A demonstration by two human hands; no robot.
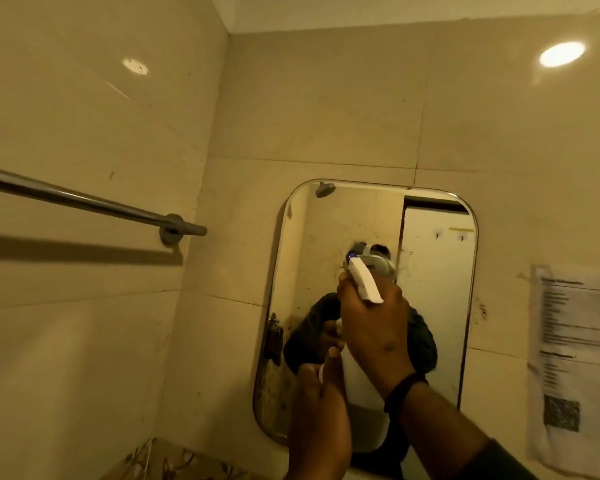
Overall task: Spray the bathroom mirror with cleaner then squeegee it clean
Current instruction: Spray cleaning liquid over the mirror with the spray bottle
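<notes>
- A chrome towel rail is jutting from the beige tiled wall at far left, well apart from the work.
- The left hand is curling round the lower body of the white plastic spray bottle, steadying it.
- The right hand is clamping the bottle's white trigger head, nozzle aiming at the rounded, metal-framed wall mirror, which is showing specks and grime.
- Spraying is seemingly just getting going; no squeegee is showing, so wiping is remaining.
- A printed paper notice is hanging at right.
</notes>
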